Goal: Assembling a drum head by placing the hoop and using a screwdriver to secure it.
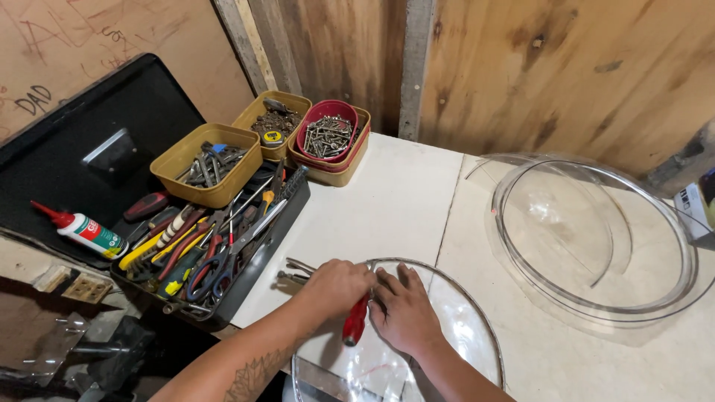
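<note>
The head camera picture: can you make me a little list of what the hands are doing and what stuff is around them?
left hand: left hand grips a red-handled tool
right hand: right hand lies flat on the near clear round cover
far cover: a second clear round cover lies on the white table, apart from the near one
toolbox: open black toolbox full of hand tools, left of the hands
containers: tan tubs and a red bowl of screws by the wooden wall
bottle: glue bottle with red cap on the toolbox lid
</note>
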